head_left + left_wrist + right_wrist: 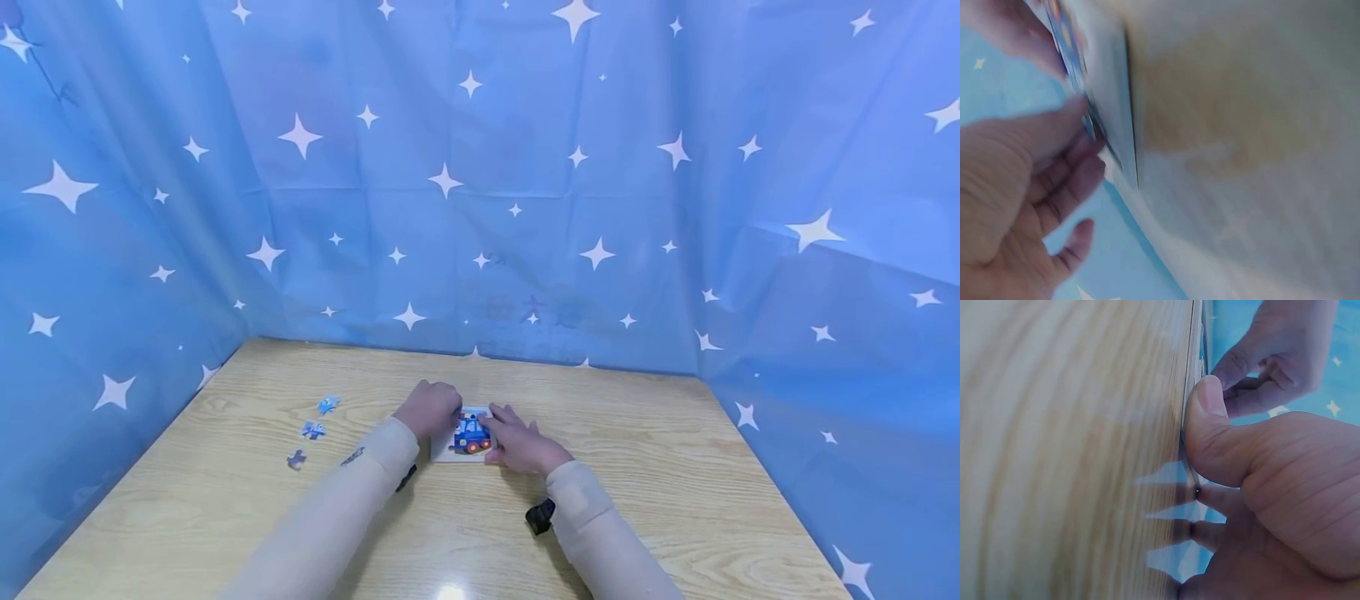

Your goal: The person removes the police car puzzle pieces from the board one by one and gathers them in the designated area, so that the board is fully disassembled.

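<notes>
A small jigsaw puzzle board (442,455) with a pale frame lies on the table, showing a blue vehicle with red wheels. Over its left side, my left hand (433,408) pinches a thin puzzle piece (1090,127) between thumb and fingers, right at the board's surface. The piece is hidden under the hand in the head view. My right hand (521,442) rests at the board's right side, one finger reaching onto the picture. In the right wrist view its thumb (1210,400) lies along the board's edge, while the other fingers touch down on the tabletop.
Three loose blue puzzle pieces lie to the left: an upper piece (327,404), a middle piece (313,430) and a lower greyish one (296,460). The wooden table (637,467) ends at a blue curtain (525,167) with white stars, behind and at both sides.
</notes>
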Available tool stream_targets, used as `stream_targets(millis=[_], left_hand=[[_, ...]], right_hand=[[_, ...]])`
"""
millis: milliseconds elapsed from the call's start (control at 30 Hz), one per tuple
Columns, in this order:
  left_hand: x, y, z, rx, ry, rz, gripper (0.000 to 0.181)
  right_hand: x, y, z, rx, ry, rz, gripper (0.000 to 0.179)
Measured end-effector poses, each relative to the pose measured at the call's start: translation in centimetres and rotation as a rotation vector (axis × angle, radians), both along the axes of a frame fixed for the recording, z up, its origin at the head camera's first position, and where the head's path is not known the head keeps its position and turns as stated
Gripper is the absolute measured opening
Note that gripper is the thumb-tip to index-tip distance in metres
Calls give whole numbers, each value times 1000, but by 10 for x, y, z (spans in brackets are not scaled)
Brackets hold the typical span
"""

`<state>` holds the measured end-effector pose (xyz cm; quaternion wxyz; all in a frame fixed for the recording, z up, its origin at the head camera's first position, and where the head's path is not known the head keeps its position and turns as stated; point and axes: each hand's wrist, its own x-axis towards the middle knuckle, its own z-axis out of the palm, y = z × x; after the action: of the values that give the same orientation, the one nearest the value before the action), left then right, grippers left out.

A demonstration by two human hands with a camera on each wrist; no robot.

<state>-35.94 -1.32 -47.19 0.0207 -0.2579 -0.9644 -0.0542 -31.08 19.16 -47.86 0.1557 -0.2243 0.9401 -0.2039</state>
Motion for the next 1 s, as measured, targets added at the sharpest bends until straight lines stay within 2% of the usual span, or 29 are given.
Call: stream_targets(millis=[67, 200, 467, 800, 1000], left_hand=[[-5, -4, 1, -5, 0, -47, 9], [-10, -11, -2, 33, -9, -78, 15], [-14, -13, -7, 125, -28, -84, 16], [-13, -14, -9, 152, -40, -88, 12], [-14, -14, -10, 167, -49, -97, 10]], right_hand=[[0, -1, 0, 2, 0, -2, 70], [0, -3, -1, -1, -8, 10, 70], [1, -3, 1, 5, -16, -18, 70], [3, -1, 1, -2, -6, -29, 73], [2, 0, 1, 3, -6, -8, 70]])
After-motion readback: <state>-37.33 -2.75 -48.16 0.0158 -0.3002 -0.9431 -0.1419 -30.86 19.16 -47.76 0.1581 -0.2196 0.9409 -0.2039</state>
